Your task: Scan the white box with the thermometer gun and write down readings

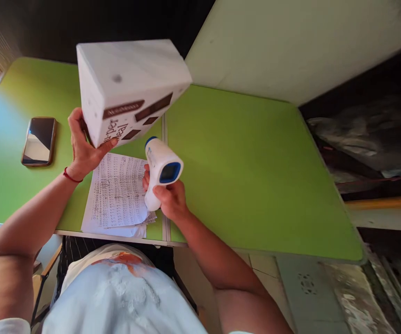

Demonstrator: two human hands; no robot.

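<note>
Green desk: left hand clasps a box by its near corner, toward the back edge — probably light, stiff; right hand grips a thermometer by its handle, over papers at the front edge — likely smooth, surest there.

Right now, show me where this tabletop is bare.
Widest: the green tabletop right of the seam, between wall and near edge. Smaller: the patch between phone, left forearm and near edge. Crowded: the middle, with papers, the box in the left hand and the thermometer in the right hand.
</note>
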